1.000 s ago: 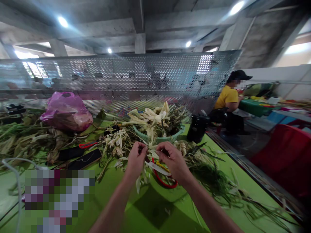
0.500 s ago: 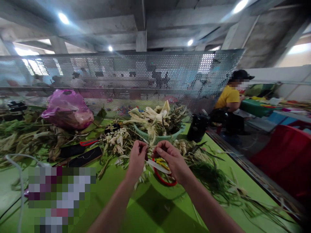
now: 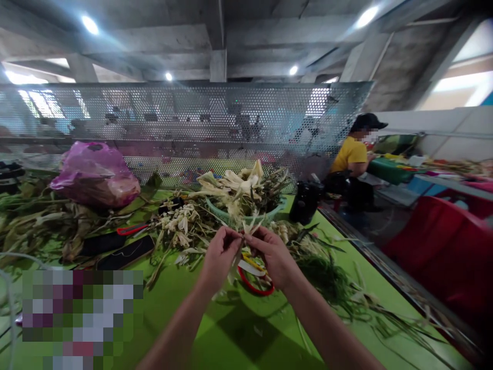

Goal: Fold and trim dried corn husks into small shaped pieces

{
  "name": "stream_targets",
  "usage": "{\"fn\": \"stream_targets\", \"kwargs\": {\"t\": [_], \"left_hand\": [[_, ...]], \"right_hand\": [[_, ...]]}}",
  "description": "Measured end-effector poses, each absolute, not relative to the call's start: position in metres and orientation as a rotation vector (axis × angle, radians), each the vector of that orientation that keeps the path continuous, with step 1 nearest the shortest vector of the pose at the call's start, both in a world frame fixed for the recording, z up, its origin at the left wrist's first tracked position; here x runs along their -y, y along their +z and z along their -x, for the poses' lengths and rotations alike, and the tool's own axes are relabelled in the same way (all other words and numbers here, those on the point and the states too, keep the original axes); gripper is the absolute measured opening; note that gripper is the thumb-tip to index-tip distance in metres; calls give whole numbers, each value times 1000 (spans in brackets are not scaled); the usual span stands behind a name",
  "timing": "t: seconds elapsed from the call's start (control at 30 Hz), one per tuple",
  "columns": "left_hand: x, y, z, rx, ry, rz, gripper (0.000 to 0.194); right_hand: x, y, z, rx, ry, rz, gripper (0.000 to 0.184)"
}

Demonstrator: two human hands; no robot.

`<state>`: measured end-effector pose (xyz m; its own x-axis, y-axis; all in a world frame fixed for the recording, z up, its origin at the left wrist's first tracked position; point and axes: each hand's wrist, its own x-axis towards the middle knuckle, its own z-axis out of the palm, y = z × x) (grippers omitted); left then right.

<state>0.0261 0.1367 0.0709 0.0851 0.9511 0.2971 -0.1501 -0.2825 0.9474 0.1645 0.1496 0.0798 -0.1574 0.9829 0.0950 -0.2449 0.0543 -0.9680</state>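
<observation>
My left hand (image 3: pixel 220 255) and my right hand (image 3: pixel 272 255) meet over the green table (image 3: pixel 246 334), fingers pinched together on a pale flower stem (image 3: pixel 250 224) whose petals fan up between them. Below the hands lie scissors with red and yellow handles (image 3: pixel 254 277). Just beyond stands a teal basket (image 3: pixel 246 217) heaped with pale flowers and leaves. Loose white buds (image 3: pixel 177 226) are scattered to the left of the hands.
A pink plastic bag (image 3: pixel 93 173) sits on leaves at the left. Two dark phones (image 3: pixel 123 252) lie nearby. A black container (image 3: pixel 304 203) stands right of the basket. Green stems (image 3: pixel 331 277) cover the right side. A perforated metal screen (image 3: pixel 185 128) closes the back. A person in yellow (image 3: pixel 352 154) sits beyond.
Both hands have lifted slightly off the table and come closer together, raising the flower stem so that its petals stand above the fingertips.
</observation>
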Motion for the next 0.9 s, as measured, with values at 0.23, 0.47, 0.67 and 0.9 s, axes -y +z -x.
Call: {"fn": "stream_targets", "kwargs": {"t": [0.23,0.47,0.67,0.9], "left_hand": [[-138,71,-25,-779,1270,-1263,22],[-142,65,-20,-931,1126,-1410,15],[-144,67,-18,-984,1006,-1515,12],[-146,71,-9,-965,1157,-1298,16]], "right_hand": [[-144,84,-163,1069,1454,830,26],[-146,89,-169,974,1474,694,15],[-146,97,-176,990,1404,701,17],[-150,98,-181,1049,1267,735,20]]}}
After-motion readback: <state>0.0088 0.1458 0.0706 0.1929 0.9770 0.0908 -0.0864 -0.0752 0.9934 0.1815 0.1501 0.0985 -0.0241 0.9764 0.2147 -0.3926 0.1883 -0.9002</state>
